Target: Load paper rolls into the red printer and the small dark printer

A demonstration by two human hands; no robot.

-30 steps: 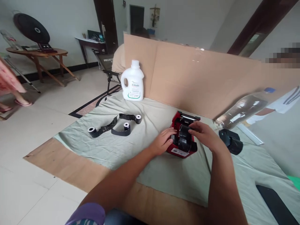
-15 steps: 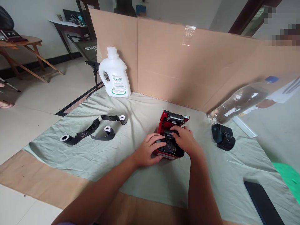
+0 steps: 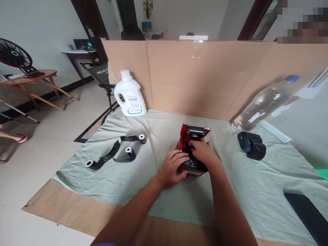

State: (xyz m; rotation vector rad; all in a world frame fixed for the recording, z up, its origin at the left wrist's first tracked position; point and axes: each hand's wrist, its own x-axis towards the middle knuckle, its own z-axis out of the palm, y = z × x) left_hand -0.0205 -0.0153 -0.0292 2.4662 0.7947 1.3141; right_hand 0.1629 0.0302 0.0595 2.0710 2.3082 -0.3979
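Note:
A small red printer with a black top stands on the pale green cloth, its lid raised at the back. My left hand rests against the printer's left front side, fingers curled on its edge. My right hand lies over the open black compartment, fingers bent down into it; whatever is under them is hidden.
Three small rolls with black ribbon lie left of the printer. A white detergent bottle stands by the cardboard wall. A black device and a tilted clear bottle are to the right. A dark flat object lies near right.
The black roll that my right hand held above the printer has gone down into the compartment. Both hands have settled lower on the printer. The view has shifted.

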